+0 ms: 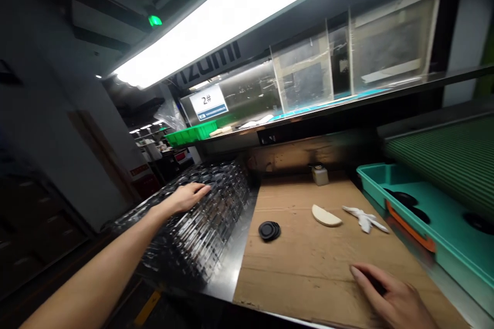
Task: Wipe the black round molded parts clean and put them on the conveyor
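My left hand [190,197] reaches over a tall stack of black, shiny trays [208,226] at the left; its fingers are together and point right, and whether they grip a tray edge is not visible. My right hand [386,288] is low over the cardboard sheet [293,262], thumb and fingers apart, with nothing seen between them. On the cardboard lie some stacked round black parts [269,231], a cream half-round pad [326,216] and a crumpled white glove or cloth [365,219]. A small bottle [320,175] stands at the back edge.
At the right, a teal bin [455,252] with an orange handle [409,226] holds several black round parts, beneath a green ribbed belt [451,164]. A shelf above carries a green basket [192,133] and pale items. A bright lamp hangs overhead.
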Tool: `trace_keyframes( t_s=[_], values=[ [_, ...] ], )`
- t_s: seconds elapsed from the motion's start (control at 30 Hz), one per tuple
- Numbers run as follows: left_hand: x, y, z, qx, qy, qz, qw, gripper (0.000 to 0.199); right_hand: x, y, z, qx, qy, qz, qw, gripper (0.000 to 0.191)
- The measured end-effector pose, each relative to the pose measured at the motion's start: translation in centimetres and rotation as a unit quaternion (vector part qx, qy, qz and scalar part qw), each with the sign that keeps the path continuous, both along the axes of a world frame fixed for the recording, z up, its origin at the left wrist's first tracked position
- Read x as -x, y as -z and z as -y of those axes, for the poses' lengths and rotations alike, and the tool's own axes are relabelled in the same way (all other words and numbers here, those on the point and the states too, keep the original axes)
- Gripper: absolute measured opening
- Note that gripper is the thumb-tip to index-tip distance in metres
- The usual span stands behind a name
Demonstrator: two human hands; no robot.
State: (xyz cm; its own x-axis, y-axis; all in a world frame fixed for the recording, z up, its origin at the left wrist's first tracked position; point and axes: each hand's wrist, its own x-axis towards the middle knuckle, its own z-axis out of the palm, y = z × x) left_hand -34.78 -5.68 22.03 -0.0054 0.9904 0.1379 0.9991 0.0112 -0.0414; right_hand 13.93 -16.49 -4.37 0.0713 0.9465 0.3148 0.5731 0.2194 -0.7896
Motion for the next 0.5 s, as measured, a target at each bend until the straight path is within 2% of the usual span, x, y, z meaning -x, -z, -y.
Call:
trace_keyframes(
  t_s=[0.1,0.13,0.2,0.3,0.37,0.43,0.5],
  values=[
    [-1.1,-0.4,0.1,-0.079,0.028,-0.055,0.995,0.074,0.4,-1.9,0.4,0.001,-0.05,0.006,0.999,0.032],
    [-2.1,-0.4,0.1,-0.094,0.054,-0.056,0.993,0.072,0.5,-2.6,0.2,0.007,-0.067,0.014,0.998,0.032],
    [-4.8,0.0,0.1,-0.097,0.111,-0.04,0.988,0.064,0.8,-4.4,-1.1,0.005,-0.059,0.044,0.997,0.033],
    [-11.0,1.7,-0.4,-0.054,0.172,-0.01,0.984,0.055,1.6,-6.9,-5.1,-0.015,0.017,0.127,0.992,0.03],
    [-15.8,3.4,-1.3,-0.014,0.204,0.009,0.979,0.052,2.6,-7.9,-8.5,-0.018,0.034,0.202,0.979,0.025],
    [-20.4,5.0,-2.6,0.008,0.226,0.03,0.974,0.051,3.6,-8.0,-11.7,0.003,0.012,0.277,0.961,0.028],
    [-24.4,6.3,-4.1,0.017,0.249,0.057,0.967,0.05,4.3,-7.2,-14.0,0.012,-0.009,0.306,0.952,0.026]
  ],
)
